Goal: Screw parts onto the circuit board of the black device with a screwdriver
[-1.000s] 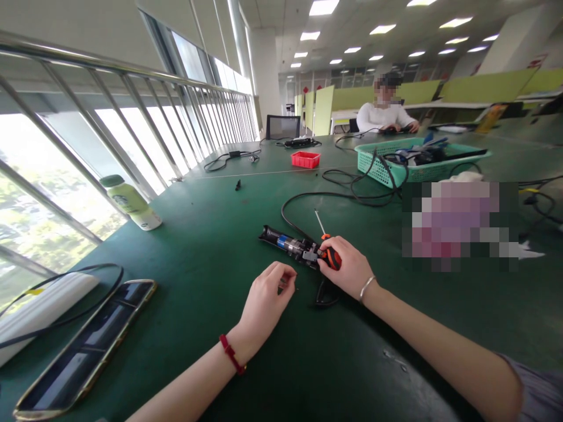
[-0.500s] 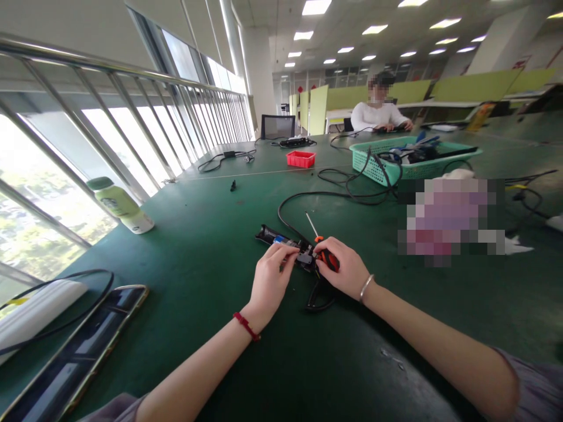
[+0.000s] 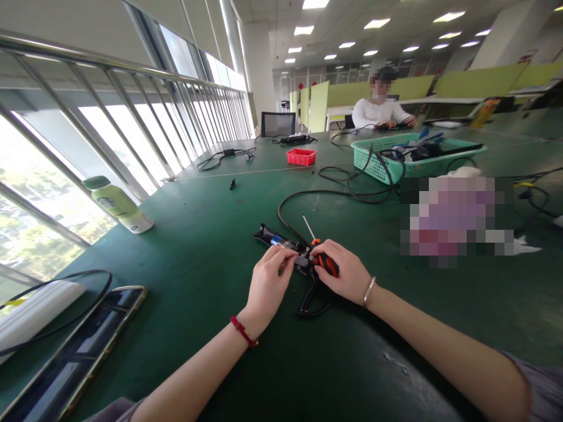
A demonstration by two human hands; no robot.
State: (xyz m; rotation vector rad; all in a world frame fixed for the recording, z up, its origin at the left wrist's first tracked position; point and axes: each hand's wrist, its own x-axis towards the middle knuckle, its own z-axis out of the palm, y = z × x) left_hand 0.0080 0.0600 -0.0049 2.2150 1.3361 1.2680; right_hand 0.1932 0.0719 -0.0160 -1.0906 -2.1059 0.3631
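Observation:
In the middle of the head view lies a black handheld device (image 3: 271, 235) with its inner parts showing, a blue piece among them, and a black cable running from it. My left hand (image 3: 271, 274) is closed in a pinch on a small dark grey block (image 3: 301, 262) at the device. Opposite it, my right hand (image 3: 345, 269) has its thumb and fingertips at the same spot. The right palm and fingers also wrap round the red-and-black handle of a screwdriver (image 3: 326, 264), whose shaft points up and away to the left. Both hands' fingertips hide part of the device.
A red tray (image 3: 301, 156) and a green basket (image 3: 378, 166) of tools and cables stand farther back. A bottle (image 3: 118, 205) and a phone (image 3: 79, 357) are at left. A blurred pinkish bundle (image 3: 453, 217) lies at right. Across the table sits a person (image 3: 379, 112).
The screwdriver's tip has shifted slightly left, and the cable loop below the device has moved a little left. Both hands keep nearly the same place and grip.

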